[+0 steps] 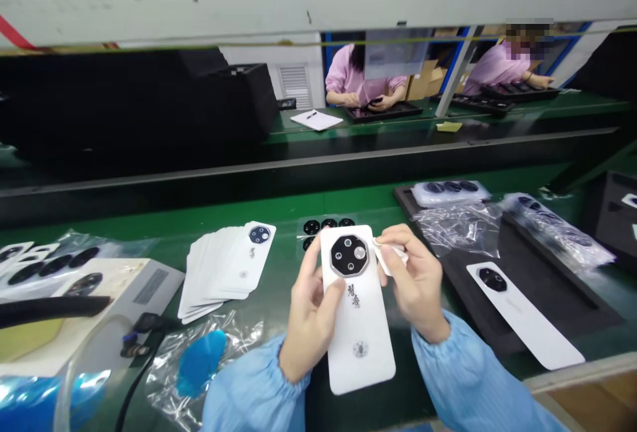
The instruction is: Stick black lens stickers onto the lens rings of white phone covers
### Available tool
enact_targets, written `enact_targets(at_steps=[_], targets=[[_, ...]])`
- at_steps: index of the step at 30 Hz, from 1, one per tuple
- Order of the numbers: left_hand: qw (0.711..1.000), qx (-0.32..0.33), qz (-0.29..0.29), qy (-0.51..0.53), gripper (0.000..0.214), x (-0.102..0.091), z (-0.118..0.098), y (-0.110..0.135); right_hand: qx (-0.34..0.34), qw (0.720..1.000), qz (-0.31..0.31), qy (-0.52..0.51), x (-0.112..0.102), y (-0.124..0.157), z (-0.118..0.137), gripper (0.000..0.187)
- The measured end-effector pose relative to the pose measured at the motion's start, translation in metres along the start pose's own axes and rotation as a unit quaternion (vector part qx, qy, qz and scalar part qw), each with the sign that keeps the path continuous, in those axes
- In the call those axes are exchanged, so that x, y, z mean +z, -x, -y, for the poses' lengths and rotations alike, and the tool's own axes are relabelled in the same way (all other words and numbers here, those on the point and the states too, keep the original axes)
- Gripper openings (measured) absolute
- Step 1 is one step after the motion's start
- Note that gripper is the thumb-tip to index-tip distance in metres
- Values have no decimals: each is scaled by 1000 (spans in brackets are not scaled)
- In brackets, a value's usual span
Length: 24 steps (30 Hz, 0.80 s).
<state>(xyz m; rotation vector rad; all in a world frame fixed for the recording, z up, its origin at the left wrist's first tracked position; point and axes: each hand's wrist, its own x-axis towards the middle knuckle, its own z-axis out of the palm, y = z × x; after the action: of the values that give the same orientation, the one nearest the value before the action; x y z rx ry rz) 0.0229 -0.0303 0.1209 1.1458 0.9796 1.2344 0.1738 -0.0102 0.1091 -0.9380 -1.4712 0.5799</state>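
My left hand (pixel 308 312) holds a white phone back cover (pixel 359 346) upright from its left edge, with the fingers behind it and the thumb on its face. An octagonal black camera module (pixel 349 256) with a silver rim sits at the cover's top. My right hand (pixel 413 279) pinches a white cloth wipe (pixel 391 254), which touches the cover's upper right edge beside the module. Close behind the cover lies a sheet of round black camera parts (pixel 323 225), partly hidden by it.
A fanned stack of white covers (pixel 221 273) lies left on the green bench. To the right, a black foam tray (pixel 527 292) holds another white cover (pixel 522 312). Bagged black modules (pixel 450 193) sit beyond it. Across a conveyor, pink-sleeved co-workers handle black trays.
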Motion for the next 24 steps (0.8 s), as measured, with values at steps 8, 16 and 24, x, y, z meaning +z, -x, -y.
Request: enact_targets(at_steps=[8,16,24], targets=[[986,31,-162,-15,75,6,-71,25,-127,990,0,66,6,-18,86,28],[972,67,-220,-54,65,-2,-68,30,-221,962,41,152,22,-10,83,34],[965,48,-253,-49,60,6,-72,36,-255,945,57,198,28,-10,74,39]])
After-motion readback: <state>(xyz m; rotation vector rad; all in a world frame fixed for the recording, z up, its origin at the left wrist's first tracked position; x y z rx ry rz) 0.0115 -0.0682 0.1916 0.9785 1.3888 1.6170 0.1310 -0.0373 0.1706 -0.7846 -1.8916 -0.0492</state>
